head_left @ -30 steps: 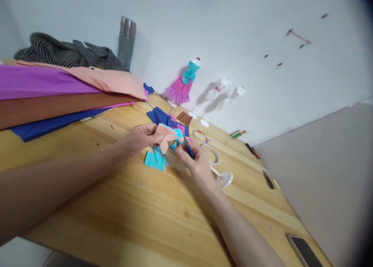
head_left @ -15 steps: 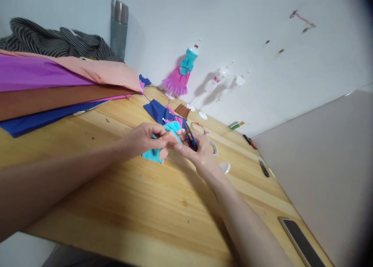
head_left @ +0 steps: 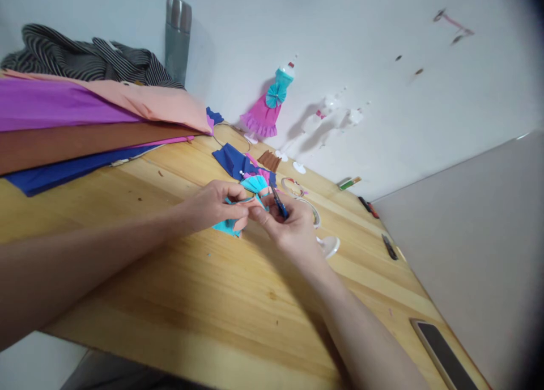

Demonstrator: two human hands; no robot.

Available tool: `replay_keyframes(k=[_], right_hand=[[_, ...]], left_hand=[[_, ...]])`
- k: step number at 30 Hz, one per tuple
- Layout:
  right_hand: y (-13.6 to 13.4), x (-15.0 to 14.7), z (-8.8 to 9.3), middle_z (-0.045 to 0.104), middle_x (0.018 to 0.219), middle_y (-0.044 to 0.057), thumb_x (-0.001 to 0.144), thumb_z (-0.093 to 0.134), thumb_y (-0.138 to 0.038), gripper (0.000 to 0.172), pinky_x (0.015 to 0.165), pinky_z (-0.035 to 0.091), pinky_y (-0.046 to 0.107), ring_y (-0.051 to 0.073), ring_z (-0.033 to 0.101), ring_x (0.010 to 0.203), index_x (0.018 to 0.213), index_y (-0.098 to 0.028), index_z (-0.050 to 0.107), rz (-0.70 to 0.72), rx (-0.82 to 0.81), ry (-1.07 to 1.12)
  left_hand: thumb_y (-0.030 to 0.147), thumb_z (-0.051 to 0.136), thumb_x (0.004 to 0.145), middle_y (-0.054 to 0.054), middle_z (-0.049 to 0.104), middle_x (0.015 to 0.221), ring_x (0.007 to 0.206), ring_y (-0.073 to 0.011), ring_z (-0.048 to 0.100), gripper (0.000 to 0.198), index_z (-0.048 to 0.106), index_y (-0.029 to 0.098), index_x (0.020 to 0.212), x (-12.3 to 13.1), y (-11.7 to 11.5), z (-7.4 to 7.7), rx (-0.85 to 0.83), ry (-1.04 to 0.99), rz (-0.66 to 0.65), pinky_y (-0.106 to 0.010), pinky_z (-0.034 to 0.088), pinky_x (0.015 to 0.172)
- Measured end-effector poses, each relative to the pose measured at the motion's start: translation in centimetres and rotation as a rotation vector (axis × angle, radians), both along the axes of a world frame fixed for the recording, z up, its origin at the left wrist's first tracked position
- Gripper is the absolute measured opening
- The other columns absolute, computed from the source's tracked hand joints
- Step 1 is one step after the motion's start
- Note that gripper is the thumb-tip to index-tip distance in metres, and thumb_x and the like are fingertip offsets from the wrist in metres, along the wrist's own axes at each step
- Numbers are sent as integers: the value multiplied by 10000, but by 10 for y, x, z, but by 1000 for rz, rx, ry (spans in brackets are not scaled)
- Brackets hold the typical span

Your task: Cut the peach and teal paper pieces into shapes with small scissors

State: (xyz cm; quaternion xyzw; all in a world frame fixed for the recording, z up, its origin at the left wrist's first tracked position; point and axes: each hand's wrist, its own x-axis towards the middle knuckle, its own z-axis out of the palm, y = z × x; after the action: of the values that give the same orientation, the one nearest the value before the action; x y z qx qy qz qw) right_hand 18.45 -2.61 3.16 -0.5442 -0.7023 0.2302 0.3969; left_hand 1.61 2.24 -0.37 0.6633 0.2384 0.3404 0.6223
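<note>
My left hand (head_left: 219,206) is closed, its thumb and fingers pinching one end of a small piece of peach crepe paper (head_left: 249,202). The other end of that piece is pinched by my right hand (head_left: 289,220). Tucked in the same right hand are scissors (head_left: 278,202) with blue handles, their dark blades pointing up and away. Just below the fingers lie turquoise crepe paper (head_left: 225,227) and a peach scrap (head_left: 240,224). A turquoise pleated fan (head_left: 255,183) sits right behind the hands. My fingers partly hide the held piece.
Large folded paper sheets (head_left: 106,109) lie at the left, before a striped cloth (head_left: 93,61) and a flask (head_left: 177,44). A dressed mini mannequin (head_left: 272,101) stands by the wall. A tape roll (head_left: 314,213), a cutter (head_left: 389,247) and a phone (head_left: 444,353) lie rightward.
The peach piece between my hands has turned from a flat face to a thin folded edge. Both hands stay close together; the whole view has shifted slightly.
</note>
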Motion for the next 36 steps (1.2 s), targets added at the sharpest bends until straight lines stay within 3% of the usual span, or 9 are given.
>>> replay_keyframes(k=[4,9,13,16,19,24,31,36], right_hand=[[2,1,1,367,496,-51,728,665,-323,250,477,197,270,89,282,476,571,-193,521,2,-56,40],[7,7,2,403,504,-45,682,681,-348,253,481,229,260,85,319,476,578,-183,520,40,-245,192],[8,8,4,401,486,-47,680,691,-380,279,462,194,256,72,282,454,577,-175,533,60,-343,266],[8,6,4,406,488,-44,672,689,-376,286,460,196,253,74,291,460,569,-181,508,51,-330,247],[8,4,3,391,498,-46,658,683,-377,298,468,203,250,75,296,475,558,-186,478,71,-317,218],[6,4,1,405,516,-40,676,655,-394,297,479,223,250,81,312,500,575,-184,470,88,-339,176],[5,3,2,362,522,-51,688,634,-400,327,484,206,257,80,294,502,555,-199,414,56,-300,48],[6,3,0,345,518,-59,679,632,-424,341,474,200,257,77,271,493,552,-207,402,62,-296,84]], left_hand=[[300,616,820,-31,670,608,567,-111,596,252,578,153,619,0,1,-3,25,12,-38,-208,443,570],[320,644,802,-44,680,631,579,-134,608,229,617,146,656,-2,3,-3,35,51,-24,-226,447,558],[398,636,820,-46,695,673,589,-141,616,272,694,134,794,-6,4,0,-30,35,-13,-223,442,538],[405,645,818,-48,714,717,654,-155,645,274,699,140,857,-7,4,4,-33,-7,-15,-229,471,584],[360,648,818,-51,691,632,604,-148,630,236,679,126,808,-5,4,7,22,40,-58,-231,471,569],[247,679,730,-36,667,618,551,-128,592,139,656,111,748,-4,3,9,61,122,-10,-222,450,527],[230,691,704,30,523,487,465,-88,477,129,638,120,664,-5,3,10,-69,61,-73,-219,412,504],[248,721,677,24,542,490,485,-89,489,170,608,122,657,-3,7,2,-151,43,-97,-210,371,500]])
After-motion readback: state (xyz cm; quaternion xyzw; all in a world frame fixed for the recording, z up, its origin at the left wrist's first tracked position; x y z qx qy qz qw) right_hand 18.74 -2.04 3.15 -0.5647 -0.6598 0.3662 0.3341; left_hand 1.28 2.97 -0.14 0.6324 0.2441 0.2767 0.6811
